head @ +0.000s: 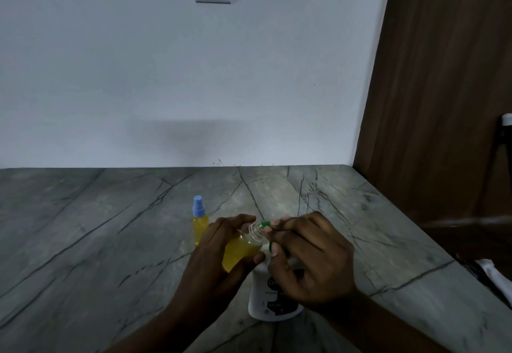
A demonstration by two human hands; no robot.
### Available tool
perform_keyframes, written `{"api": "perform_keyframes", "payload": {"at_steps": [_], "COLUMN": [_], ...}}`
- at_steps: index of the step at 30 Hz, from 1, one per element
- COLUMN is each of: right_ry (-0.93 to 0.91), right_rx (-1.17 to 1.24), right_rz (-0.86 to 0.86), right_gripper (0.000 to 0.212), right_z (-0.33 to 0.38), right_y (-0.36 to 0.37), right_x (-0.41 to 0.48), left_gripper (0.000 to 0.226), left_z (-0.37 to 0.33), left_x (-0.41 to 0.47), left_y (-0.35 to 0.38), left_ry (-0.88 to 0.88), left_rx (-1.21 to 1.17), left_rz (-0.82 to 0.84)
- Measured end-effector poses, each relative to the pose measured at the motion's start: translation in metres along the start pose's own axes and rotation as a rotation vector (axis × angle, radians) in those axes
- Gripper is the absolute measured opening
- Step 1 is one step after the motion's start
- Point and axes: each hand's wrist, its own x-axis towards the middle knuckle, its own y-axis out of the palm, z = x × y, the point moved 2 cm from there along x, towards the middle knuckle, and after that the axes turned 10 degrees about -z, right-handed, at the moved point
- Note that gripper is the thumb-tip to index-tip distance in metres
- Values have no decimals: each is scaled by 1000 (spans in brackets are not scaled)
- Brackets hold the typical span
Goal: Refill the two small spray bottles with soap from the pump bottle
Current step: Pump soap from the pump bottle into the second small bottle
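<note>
- Right hand: fingers pinched together on the green spray cap, held at the open threaded neck, likely for refitting.
- Left hand: fingers wrapped tight around the open spray bottle, tilted toward 2 o'clock, yellow soap inside.
- White pump bottle stands on the tabletop directly beneath both hands.
- Blue-capped spray bottle stands upright at 10 o'clock, closed, filled.
- Both forearms enter from 6 o'clock.
</note>
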Motion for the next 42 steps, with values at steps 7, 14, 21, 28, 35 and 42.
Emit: {"api": "perform_keyframes", "payload": {"at_steps": [7,14,21,28,35,42], "right_ry": [-10,17,58,88,74,43], "right_rx": [-7,-11,4,10,-8,-8], "right_rz": [23,13,-13,-13,10,40], "right_gripper": [38,40,43,44,30,24], "right_z": [-2,-1,2,1,1,3], "right_y": [-6,-8,-7,-4,-3,-7], "right_x": [11,15,13,6,5,13], "left_gripper": [43,42,43,43,43,40], "left_z": [-9,-12,-10,-4,-2,-13], "left_x": [5,6,3,0,0,4], "left_y": [-2,-2,-2,-1,-1,-2], "left_ry": [-21,-51,-44,-31,-38,-73], "left_rx": [-84,-117,-117,-87,-73,-164], "left_rz": [0,0,3,11,6,-2]}}
